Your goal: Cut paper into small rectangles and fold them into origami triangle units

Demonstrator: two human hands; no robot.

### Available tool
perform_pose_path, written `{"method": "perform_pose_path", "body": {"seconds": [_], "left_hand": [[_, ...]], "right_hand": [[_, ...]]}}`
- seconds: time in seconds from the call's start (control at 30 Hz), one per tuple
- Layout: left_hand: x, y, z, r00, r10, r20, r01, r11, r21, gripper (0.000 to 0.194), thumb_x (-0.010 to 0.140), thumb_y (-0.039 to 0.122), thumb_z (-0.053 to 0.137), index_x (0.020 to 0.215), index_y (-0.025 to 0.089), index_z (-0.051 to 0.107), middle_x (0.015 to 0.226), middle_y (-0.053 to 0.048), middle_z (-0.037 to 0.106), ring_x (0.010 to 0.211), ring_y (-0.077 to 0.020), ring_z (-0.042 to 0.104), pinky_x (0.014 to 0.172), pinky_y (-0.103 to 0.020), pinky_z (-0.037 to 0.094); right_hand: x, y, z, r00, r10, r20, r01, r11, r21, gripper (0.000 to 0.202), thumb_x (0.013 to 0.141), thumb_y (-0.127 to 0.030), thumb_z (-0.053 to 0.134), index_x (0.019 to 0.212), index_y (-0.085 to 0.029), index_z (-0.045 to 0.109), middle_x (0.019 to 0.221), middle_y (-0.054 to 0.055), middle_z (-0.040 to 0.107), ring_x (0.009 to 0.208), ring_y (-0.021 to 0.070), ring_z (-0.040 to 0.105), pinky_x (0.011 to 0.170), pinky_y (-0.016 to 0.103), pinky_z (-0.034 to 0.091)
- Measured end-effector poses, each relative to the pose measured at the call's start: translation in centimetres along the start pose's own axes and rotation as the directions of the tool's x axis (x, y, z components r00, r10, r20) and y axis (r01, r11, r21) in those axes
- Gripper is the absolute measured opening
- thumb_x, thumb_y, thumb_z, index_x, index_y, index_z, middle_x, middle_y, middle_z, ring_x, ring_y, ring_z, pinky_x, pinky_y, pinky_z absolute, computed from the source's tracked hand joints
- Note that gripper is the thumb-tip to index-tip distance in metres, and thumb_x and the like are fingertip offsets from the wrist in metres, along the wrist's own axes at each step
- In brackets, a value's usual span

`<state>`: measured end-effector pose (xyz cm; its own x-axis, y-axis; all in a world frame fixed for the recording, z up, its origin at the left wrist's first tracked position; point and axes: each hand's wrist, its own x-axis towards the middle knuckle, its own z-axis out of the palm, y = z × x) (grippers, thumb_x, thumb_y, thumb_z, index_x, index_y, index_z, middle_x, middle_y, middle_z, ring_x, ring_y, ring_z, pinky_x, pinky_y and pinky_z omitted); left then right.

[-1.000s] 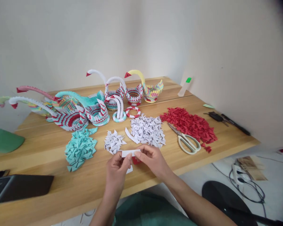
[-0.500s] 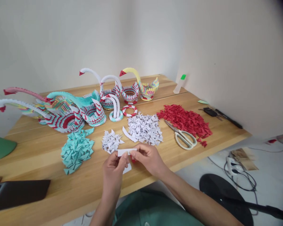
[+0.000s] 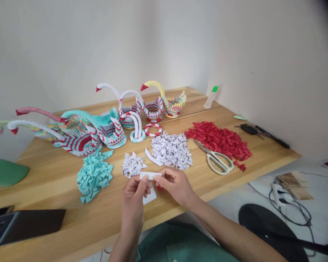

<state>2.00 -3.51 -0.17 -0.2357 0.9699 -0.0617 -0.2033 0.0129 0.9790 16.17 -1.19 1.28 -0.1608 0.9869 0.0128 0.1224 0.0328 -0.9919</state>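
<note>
A small white paper strip (image 3: 150, 175) is stretched between my two hands above the front of the table. My left hand (image 3: 135, 193) pinches its left end between thumb and fingers, and my right hand (image 3: 177, 183) pinches its right end. Under the hands lies a white paper sheet (image 3: 150, 194), partly covered by my left fingers. A bit of something red (image 3: 159, 188) shows below my right fingers. Just beyond are a small pile of white folded pieces (image 3: 132, 164), a curved white chain (image 3: 152, 157) and a larger white pile (image 3: 172, 150).
Paper swans (image 3: 82, 142) stand at the left and back. Turquoise pieces (image 3: 95, 175) lie left, red pieces (image 3: 221, 140) right, with scissors (image 3: 217, 160) beside them. A red and white ring (image 3: 153, 130), a green object (image 3: 8, 171) and a dark phone (image 3: 27, 227) are also there.
The view has shifted slightly, so the table's contents appear a little farther right. Both hands still hold the strip, and more of the white sheet shows beneath them.
</note>
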Motion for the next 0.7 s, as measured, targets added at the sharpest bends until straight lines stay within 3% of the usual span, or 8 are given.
{"method": "perform_pose_path", "body": {"seconds": [0.17,0.27,0.33,0.47,0.57,0.63,0.67,0.7], "left_hand": [[0.3,0.3,-0.5,0.999,-0.007,-0.052,0.001,0.994,-0.112,0.027,0.083,0.04,0.066,0.071,0.017,0.06,0.059,0.002,0.059,0.054,-0.0086,0.047,0.051,-0.019,0.039],[0.3,-0.2,-0.4,0.999,-0.053,-0.013,0.051,0.992,-0.117,0.031,0.081,0.046,0.067,0.086,0.016,0.065,0.065,0.0,0.064,0.055,-0.0101,0.05,0.05,-0.021,0.039],[0.1,-0.5,-0.2,0.996,-0.08,0.032,0.082,0.994,-0.066,0.031,0.078,0.046,0.07,0.081,0.015,0.066,0.061,0.0,0.062,0.052,-0.0095,0.048,0.05,-0.021,0.038],[0.1,-0.4,0.0,0.996,-0.077,0.038,0.078,0.997,-0.003,0.033,0.077,0.04,0.07,0.06,0.015,0.06,0.054,0.002,0.056,0.051,-0.0088,0.045,0.051,-0.021,0.037],[0.3,0.2,-0.1,0.993,-0.104,0.057,0.103,0.994,0.027,0.033,0.077,0.04,0.069,0.058,0.016,0.058,0.052,0.002,0.056,0.049,-0.0087,0.044,0.05,-0.021,0.037],[0.3,0.4,-0.2,0.989,-0.125,0.077,0.121,0.991,0.052,0.033,0.078,0.04,0.068,0.058,0.016,0.058,0.052,0.002,0.056,0.049,-0.0086,0.044,0.05,-0.021,0.037],[0.3,0.4,-0.2,0.989,-0.129,0.078,0.124,0.99,0.06,0.033,0.078,0.04,0.068,0.058,0.016,0.058,0.053,0.002,0.057,0.049,-0.0086,0.044,0.05,-0.021,0.037],[0.2,0.3,-0.2,0.989,-0.13,0.076,0.125,0.99,0.065,0.033,0.078,0.04,0.068,0.059,0.016,0.058,0.053,0.002,0.057,0.049,-0.0086,0.044,0.05,-0.021,0.037]], "right_hand": [[-0.3,-0.1,0.0,0.999,-0.004,-0.038,0.004,1.0,0.003,0.028,0.081,-0.034,0.061,0.058,-0.017,0.056,0.055,-0.002,0.053,0.052,0.0103,0.044,0.052,0.023,0.034],[-0.3,0.3,0.0,0.998,-0.002,-0.06,0.004,0.999,0.031,0.028,0.082,-0.032,0.061,0.059,-0.017,0.056,0.055,-0.003,0.054,0.052,0.0102,0.045,0.052,0.022,0.034],[-0.2,0.6,-0.1,0.999,-0.01,-0.048,0.011,1.0,0.022,0.028,0.083,-0.033,0.06,0.059,-0.017,0.056,0.056,-0.002,0.055,0.052,0.0104,0.046,0.052,0.022,0.035],[-0.5,-0.8,-1.6,0.987,-0.103,0.126,0.123,0.979,-0.164,0.033,0.092,-0.032,0.053,0.064,-0.018,0.062,0.062,0.0,0.062,0.059,0.0131,0.056,0.058,0.024,0.04],[-2.6,-4.6,-3.8,0.947,-0.286,0.146,0.319,0.886,-0.336,0.029,0.096,-0.03,0.048,0.079,-0.022,0.07,0.071,0.003,0.067,0.069,0.0157,0.061,0.068,0.027,0.044],[-4.7,-7.4,-5.3,0.85,-0.329,0.412,0.456,0.851,-0.261,0.033,0.1,-0.035,0.041,0.09,-0.027,0.072,0.073,0.003,0.07,0.071,0.0154,0.063,0.07,0.026,0.047],[-5.7,-8.5,-5.8,0.802,-0.291,0.522,0.463,0.855,-0.234,0.037,0.1,-0.04,0.038,0.092,-0.029,0.073,0.074,0.003,0.071,0.071,0.0147,0.065,0.069,0.025,0.048],[-6.6,-9.3,-6.3,0.791,-0.264,0.552,0.458,0.854,-0.247,0.04,0.1,-0.045,0.038,0.085,-0.033,0.073,0.07,0.002,0.07,0.068,0.0136,0.065,0.064,0.024,0.048]]}}
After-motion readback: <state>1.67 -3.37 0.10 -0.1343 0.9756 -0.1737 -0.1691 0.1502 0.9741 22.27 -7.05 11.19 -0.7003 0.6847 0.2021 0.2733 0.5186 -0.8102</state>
